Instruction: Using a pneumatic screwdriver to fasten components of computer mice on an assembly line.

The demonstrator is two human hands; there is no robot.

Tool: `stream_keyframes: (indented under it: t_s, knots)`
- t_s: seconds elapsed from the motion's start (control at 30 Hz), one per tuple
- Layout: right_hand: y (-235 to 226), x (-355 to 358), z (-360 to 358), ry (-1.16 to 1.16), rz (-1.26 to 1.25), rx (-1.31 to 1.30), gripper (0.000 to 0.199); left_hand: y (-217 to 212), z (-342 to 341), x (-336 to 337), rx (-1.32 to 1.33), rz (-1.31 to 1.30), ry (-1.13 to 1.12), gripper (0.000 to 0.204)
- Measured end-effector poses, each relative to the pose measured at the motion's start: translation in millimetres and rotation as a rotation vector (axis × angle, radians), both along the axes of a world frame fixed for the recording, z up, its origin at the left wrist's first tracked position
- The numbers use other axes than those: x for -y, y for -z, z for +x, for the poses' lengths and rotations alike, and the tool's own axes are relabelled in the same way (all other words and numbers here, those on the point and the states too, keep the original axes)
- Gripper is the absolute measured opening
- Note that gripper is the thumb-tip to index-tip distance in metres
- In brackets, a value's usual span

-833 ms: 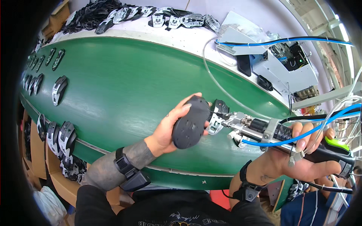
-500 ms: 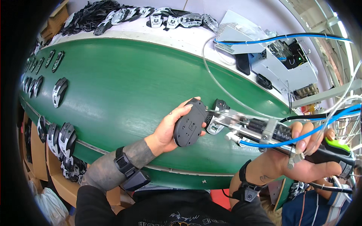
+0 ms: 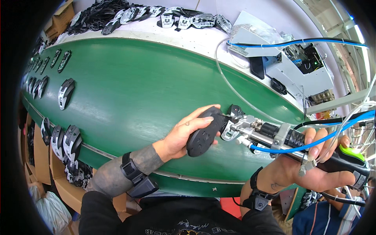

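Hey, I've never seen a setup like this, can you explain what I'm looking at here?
Sure. There's no robot: these are a person's own bare hands, seen from a wide fisheye camera worn on the head, looking down. That's why straight edges bend.

The left hand holds a black computer mouse. The right hand grips what looks like a powered screwdriver with a blue hose, its tip end close to the mouse.

Below them is a long green surface. On its left side lie grey-and-black mouse shells and, farther back, narrow dark pieces, perhaps circuit boards. At the back right stands a white machine.
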State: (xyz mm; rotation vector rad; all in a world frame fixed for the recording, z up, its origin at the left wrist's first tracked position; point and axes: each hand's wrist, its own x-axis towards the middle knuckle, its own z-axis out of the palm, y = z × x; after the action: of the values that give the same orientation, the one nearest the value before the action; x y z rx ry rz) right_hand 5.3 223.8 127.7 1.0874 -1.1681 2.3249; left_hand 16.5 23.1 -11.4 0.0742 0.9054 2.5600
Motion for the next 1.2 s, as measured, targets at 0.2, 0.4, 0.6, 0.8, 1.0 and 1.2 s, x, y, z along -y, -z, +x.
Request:
stream_keyframes:
  t_s: [0.2,0.4,0.6,0.8,1.0,1.2]
  knots:
    - [-7.3,-8.6,18.1,0.027,-0.028,0.043,0.06,12.9,-16.6,10.7,0.148,0.094,-0.342,0.051]
    - [-4.8,16.3,25.3,0.027,0.058,0.142,0.058,7.6,-11.8,11.7,0.068,0.186,-0.404,0.05]
    - [-0.3,24.2,21.4,-0.028,0.047,0.11,0.059,3.3,-9.3,11.8,0.003,0.242,-0.402,0.05]
    - [-3.2,23.9,22.2,-0.049,0.079,0.082,0.059,0.0,-9.2,12.2,-0.016,0.231,-0.404,0.051]
    - [0.5,25.8,23.5,-0.077,0.054,0.076,0.057,2.0,-7.3,8.8,-0.022,0.297,-0.388,0.05]
    - [-1.3,27.0,23.2,-0.102,0.145,0.072,0.058,5.7,-10.6,8.3,0.024,0.214,-0.447,0.05]
